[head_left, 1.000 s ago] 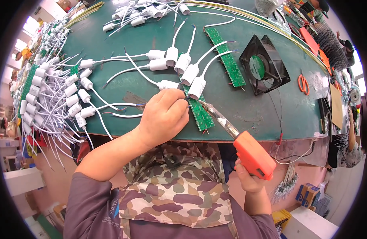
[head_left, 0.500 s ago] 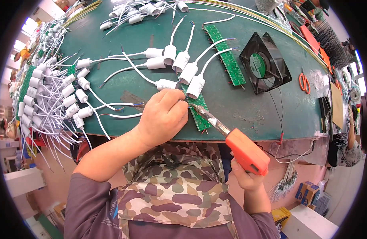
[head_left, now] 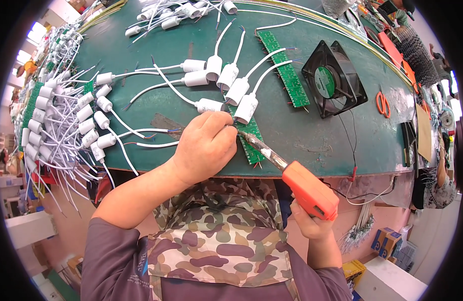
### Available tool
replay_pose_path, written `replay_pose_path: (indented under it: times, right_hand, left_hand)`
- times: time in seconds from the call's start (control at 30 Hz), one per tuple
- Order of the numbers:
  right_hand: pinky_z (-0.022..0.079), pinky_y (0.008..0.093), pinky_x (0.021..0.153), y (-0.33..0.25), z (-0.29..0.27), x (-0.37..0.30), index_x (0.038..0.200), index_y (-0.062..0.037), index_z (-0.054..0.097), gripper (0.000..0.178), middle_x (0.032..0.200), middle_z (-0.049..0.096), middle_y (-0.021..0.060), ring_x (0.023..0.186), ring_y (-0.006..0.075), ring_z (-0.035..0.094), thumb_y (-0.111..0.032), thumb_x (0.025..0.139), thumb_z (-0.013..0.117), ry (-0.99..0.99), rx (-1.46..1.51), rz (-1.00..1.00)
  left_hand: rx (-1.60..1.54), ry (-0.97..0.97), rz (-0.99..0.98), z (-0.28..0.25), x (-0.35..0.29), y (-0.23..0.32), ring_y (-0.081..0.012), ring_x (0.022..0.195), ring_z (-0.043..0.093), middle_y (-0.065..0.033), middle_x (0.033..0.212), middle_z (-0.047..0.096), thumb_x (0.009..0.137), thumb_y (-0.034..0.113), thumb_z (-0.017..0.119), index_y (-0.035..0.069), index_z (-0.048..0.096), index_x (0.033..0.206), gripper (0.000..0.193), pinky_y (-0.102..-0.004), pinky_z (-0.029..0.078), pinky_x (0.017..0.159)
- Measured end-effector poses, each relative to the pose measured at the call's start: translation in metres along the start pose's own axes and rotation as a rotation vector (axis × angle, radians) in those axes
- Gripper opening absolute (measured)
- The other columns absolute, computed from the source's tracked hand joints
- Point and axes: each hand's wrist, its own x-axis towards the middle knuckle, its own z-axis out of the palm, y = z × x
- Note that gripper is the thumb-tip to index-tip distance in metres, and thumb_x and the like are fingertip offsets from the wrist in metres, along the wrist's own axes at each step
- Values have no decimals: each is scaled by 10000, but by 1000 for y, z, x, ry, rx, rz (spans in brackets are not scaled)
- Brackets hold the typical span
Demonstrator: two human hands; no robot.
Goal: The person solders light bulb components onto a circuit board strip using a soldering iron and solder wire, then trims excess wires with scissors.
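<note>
My right hand [head_left: 312, 223] grips the orange handle of a soldering iron [head_left: 310, 188]. The iron's metal tip meets the near green circuit board strip [head_left: 253, 150], right beside the fingertips of my left hand [head_left: 207, 145]. That left hand is closed in a pinch over the strip's left side, and whatever lies between its fingers is hidden. Just beyond its knuckles lies a white cylindrical cap with a cable [head_left: 210, 105]. Another white cap [head_left: 246, 109] rests over the far part of the strip, with several similar caps fanned out behind.
A second green strip [head_left: 289, 75] lies beyond, near a black fan [head_left: 334, 80] standing on the green table [head_left: 312, 145]. Orange-handled scissors [head_left: 383, 104] are at the right. Many wired white caps [head_left: 38, 120] crowd the left edge; another pile [head_left: 171, 20] sits at the back.
Both hands and the iron stay almost in place. The iron's handle has shifted very slightly to the left.
</note>
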Motion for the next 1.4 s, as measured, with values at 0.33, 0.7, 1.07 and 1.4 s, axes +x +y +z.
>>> replay_pose_path:
  times: [0.33, 0.7, 1.07, 1.4]
  right_hand:
    - [556, 369, 816, -3, -3, 4, 1255, 56, 521, 576, 1105, 683, 183, 901, 297, 712, 22, 725, 745, -21, -83, -60]
    - [543, 370, 815, -20, -7, -3, 965, 1, 693, 270, 943, 707, 112, 873, 298, 693, -39, 699, 719, 121, -17, 167]
    - [545, 373, 833, -10, -6, -14, 1043, -12, 681, 329, 970, 710, 104, 865, 297, 697, -50, 721, 730, 128, -22, 171]
    - [557, 375, 813, -5, -8, -14, 1170, 8, 613, 423, 1001, 706, 106, 886, 282, 708, -66, 774, 741, 96, -22, 100]
  left_hand:
    - [-1, 1, -7, 1, 1, 0, -314, 805, 593, -123, 913, 576, 662, -49, 695, 3, 557, 802, 204, -400, 510, 701]
    - [-4, 11, -19, 0, -1, 0, -314, 803, 596, -120, 920, 581, 672, -43, 697, 4, 575, 808, 189, -402, 512, 701]
    - [7, 4, -23, 0, 2, 2, -309, 800, 596, -115, 909, 580, 671, -42, 696, 4, 572, 798, 183, -397, 510, 700]
    - [16, 9, -10, -1, 2, 2, -303, 795, 596, -113, 903, 584, 677, -38, 695, 7, 576, 793, 173, -393, 509, 697]
